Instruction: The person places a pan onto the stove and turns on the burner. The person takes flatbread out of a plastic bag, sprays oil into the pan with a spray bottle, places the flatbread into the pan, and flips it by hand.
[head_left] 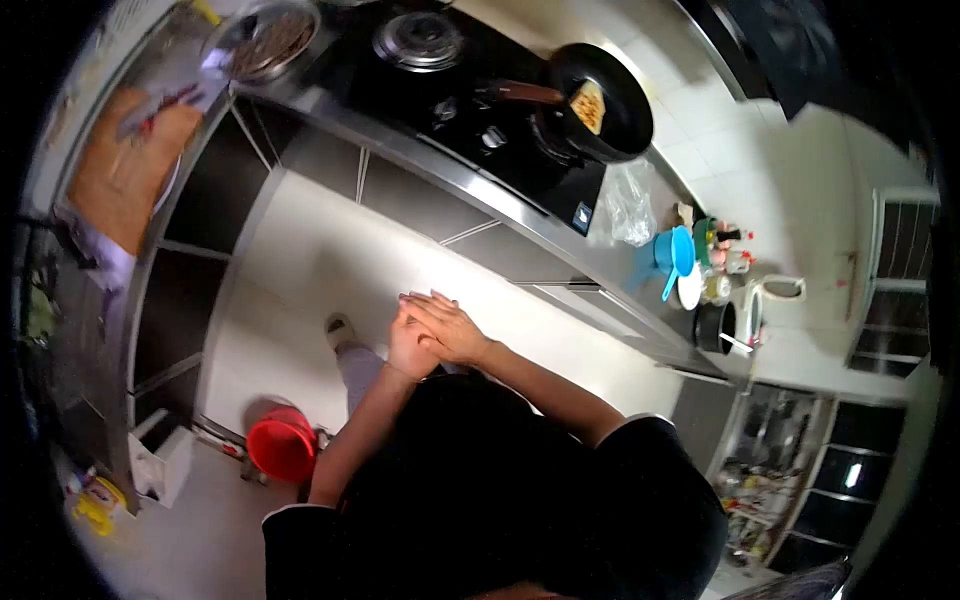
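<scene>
My left hand and my right hand are pressed together in front of my body, above the floor. The right hand lies across the left one, its fingers stretched out flat. The left hand's fingertips show beyond it, and its palm is mostly hidden. No object is visible in either hand. Up on the counter, a black frying pan with a brown handle sits on the gas stove. A pale, flat piece with browned bits lies in the pan.
A red bucket stands on the floor at left. A brown cutting board bears a knife. A clear plastic bag, a blue dipper and a black pot stand along the counter. A glass-lidded pan sits top left.
</scene>
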